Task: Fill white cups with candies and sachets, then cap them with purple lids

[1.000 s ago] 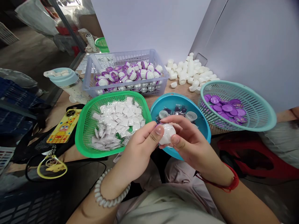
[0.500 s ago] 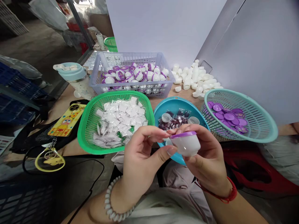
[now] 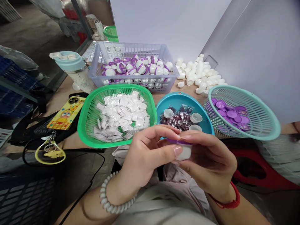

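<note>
The person is holding a white cup (image 3: 185, 152) with a purple lid (image 3: 177, 141) between both hands, low in front of the blue bowl (image 3: 174, 97). The right hand (image 3: 211, 159) is cupping it from below, fingers curled around it. The left hand (image 3: 147, 153) is pinching it, thumb against the side and forefinger lying across the lid. A green basket (image 3: 83, 125) of white packets (image 3: 122, 115) is sitting just left of the bowl on the desk (image 3: 58, 104).

Centre frame, I see a white pot (image 3: 185, 153) with a purple lid (image 3: 176, 141); left, a green basket (image 3: 85, 120) of white sachets (image 3: 122, 114); right, a teal basket (image 3: 269, 126) of purple discs (image 3: 231, 113); far left, a yellow cartoon-patterned phone case (image 3: 65, 114).
</note>
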Available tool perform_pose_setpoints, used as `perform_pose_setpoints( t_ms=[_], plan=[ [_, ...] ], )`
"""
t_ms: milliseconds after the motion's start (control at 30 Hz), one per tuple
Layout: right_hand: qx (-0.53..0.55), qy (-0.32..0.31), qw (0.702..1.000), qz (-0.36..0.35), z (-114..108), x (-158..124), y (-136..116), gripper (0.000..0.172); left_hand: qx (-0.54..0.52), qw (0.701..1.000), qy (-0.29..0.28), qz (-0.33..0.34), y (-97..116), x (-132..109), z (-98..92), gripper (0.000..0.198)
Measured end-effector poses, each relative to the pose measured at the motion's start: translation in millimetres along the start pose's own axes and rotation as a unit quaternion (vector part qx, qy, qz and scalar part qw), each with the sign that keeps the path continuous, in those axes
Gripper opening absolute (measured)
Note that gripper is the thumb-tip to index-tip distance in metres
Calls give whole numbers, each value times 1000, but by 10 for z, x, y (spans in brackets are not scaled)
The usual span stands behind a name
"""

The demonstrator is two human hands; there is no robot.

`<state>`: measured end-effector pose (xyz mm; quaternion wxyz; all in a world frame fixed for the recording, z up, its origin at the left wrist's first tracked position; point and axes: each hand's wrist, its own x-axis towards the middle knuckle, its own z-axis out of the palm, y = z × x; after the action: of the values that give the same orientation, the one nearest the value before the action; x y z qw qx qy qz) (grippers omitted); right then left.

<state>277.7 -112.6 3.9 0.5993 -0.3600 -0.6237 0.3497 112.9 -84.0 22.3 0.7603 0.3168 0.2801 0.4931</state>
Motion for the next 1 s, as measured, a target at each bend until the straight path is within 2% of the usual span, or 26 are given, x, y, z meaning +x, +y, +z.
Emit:
perform_pose_setpoints(
  t_ms=[100, 267, 400, 567, 733, 800, 867, 933, 1000],
  plan=[
    [-6, 46, 999, -16, 52, -33, -11, 47, 11, 1000, 3, 6, -12, -12, 9, 14],
    [6, 54, 998, -20, 81, -5, -67, 45, 42, 998, 8, 48, -59, -50, -16, 9],
    [51, 58, 997, 25, 23, 66, -123, 50, 89, 990, -22, 109, -72, -73, -52, 26],
    [48, 21, 997, 65, -16, 92, -117, 63, 150, 971, 6, 187, -107, -65, -96, 25],
    [35, -36, 997, 61, -4, 191, -82, 48, 176, 960, 40, 215, -107, -58, -134, 26],
    [-4, -82, 996, 42, -35, 390, -56, 47, 186, 958, 54, 209, -45, -57, -182, 31],
    [-63, -108, 992, -2, -64, 738, -8, 44, 189, 951, 95, 225, 53, -56, -270, 38],
    [-116, -91, 987, -69, -51, 1219, 65, 40, 196, 933, 146, 263, 177, -49, -398, 44],
    [-169, -46, 978, -117, 25, 1764, 175, 37, 212, 914, 189, 291, 320, -38, -545, 49]
  ],
)
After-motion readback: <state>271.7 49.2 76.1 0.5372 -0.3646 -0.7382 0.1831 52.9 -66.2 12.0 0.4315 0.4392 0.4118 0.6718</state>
